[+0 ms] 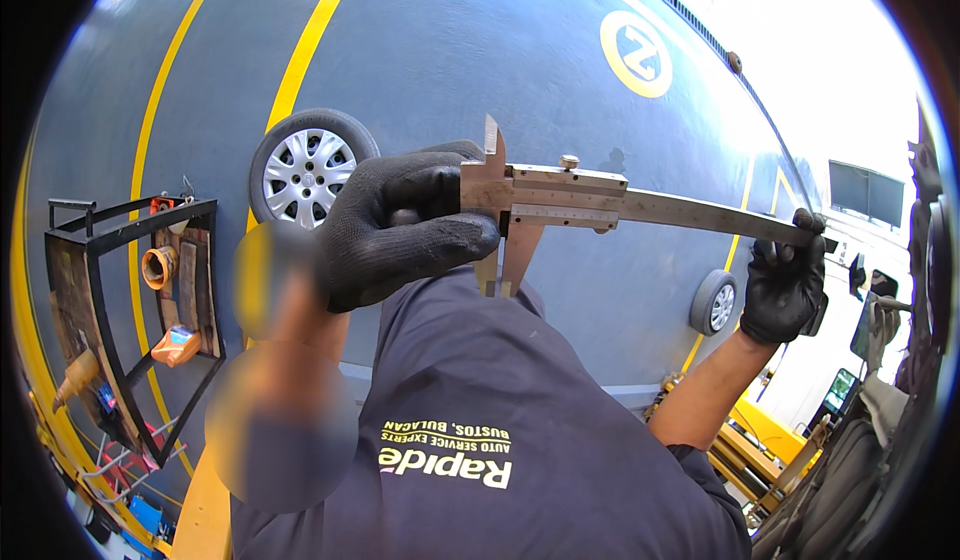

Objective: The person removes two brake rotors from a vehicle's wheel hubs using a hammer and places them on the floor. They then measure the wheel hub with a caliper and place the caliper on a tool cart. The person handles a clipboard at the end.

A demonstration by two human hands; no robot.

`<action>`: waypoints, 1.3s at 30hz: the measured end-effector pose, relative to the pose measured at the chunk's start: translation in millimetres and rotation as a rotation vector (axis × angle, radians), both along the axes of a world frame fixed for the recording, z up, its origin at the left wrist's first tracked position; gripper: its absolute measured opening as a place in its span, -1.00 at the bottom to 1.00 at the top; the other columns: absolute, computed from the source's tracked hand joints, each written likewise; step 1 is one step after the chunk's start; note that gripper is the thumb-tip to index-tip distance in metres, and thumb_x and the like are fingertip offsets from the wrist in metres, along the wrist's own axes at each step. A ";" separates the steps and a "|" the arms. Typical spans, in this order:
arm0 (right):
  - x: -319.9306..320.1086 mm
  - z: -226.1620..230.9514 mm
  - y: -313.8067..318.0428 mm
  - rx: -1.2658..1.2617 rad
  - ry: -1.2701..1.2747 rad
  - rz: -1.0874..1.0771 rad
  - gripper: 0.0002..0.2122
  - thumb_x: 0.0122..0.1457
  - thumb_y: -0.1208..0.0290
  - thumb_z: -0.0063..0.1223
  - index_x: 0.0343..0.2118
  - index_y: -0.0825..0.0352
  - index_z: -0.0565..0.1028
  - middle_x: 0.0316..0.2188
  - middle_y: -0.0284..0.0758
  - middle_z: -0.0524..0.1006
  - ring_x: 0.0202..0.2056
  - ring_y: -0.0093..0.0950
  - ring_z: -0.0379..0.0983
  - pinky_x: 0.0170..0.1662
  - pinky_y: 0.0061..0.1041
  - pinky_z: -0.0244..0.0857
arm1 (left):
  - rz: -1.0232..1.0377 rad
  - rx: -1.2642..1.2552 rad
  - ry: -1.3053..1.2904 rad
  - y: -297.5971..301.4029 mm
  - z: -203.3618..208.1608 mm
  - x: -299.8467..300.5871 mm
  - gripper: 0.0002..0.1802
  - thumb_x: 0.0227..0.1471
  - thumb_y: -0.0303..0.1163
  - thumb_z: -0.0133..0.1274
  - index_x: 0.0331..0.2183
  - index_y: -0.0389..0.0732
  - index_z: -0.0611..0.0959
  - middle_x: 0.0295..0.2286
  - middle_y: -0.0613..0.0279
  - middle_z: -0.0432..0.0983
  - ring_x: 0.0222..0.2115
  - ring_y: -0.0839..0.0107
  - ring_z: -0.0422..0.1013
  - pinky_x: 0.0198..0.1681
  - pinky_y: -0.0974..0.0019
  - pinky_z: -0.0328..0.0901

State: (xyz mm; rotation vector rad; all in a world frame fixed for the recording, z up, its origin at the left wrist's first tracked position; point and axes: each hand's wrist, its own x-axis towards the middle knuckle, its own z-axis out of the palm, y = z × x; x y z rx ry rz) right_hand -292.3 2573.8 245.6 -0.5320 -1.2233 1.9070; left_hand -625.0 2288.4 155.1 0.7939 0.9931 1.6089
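Gloves cover both our hands, and between them we hold a metal caliper (560, 205) level in the air, above a grey floor (450, 50) painted with yellow lines. Our left hand (410, 225) is wrapped firmly around the head end, beside the fixed jaw, which looks like the grip that carries the weight. Our right hand (785, 280) pinches the far tip of the long bar, seemingly to keep it straight and steady. The sliding jaw sits close to the fixed one, just right of our left fingers, and the lower jaws point down toward our dark blue shirt (480, 410).

Around the caliper there is plenty of free room. A wheel (305, 170) lies flat on the floor beyond our left hand, a second wheel (715, 302) sits near our right wrist, and a black tool rack (120, 320) stands well off to the left.
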 end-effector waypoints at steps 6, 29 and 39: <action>3.0 -1.1 -3.2 0.011 -0.028 -0.049 -0.67 0.46 0.31 -0.17 0.12 0.38 0.45 -0.01 -0.15 0.56 -0.40 -0.52 0.34 -0.34 -0.45 0.24 | -0.027 -0.005 -0.020 -1.9 1.6 -0.8 -0.68 -0.01 -0.36 0.23 -0.27 -0.43 0.66 -0.42 0.29 0.44 -0.43 0.56 0.32 -0.31 0.38 0.24; -43.6 -31.5 26.9 -0.241 0.100 0.130 -0.68 0.46 0.31 -0.20 0.14 0.29 0.49 0.06 -0.11 0.57 -0.34 -0.43 0.43 -0.24 -0.36 0.33 | -0.019 -0.078 0.042 -12.2 -2.0 -41.4 -0.76 0.06 -0.41 0.25 -0.28 -0.38 0.64 -0.38 0.34 0.40 -0.43 0.62 0.29 -0.37 0.43 0.18; -304.5 -122.1 -10.8 -0.479 -0.081 0.403 -0.72 0.45 0.20 -0.16 0.09 0.20 0.39 -0.01 -0.18 0.54 -0.10 -0.27 0.50 -0.08 -0.25 0.38 | 0.064 -0.081 0.095 13.6 -37.0 -186.9 -0.79 0.12 -0.37 0.23 -0.23 -0.27 0.63 -0.45 0.41 0.44 -0.40 0.65 0.30 -0.29 0.42 0.23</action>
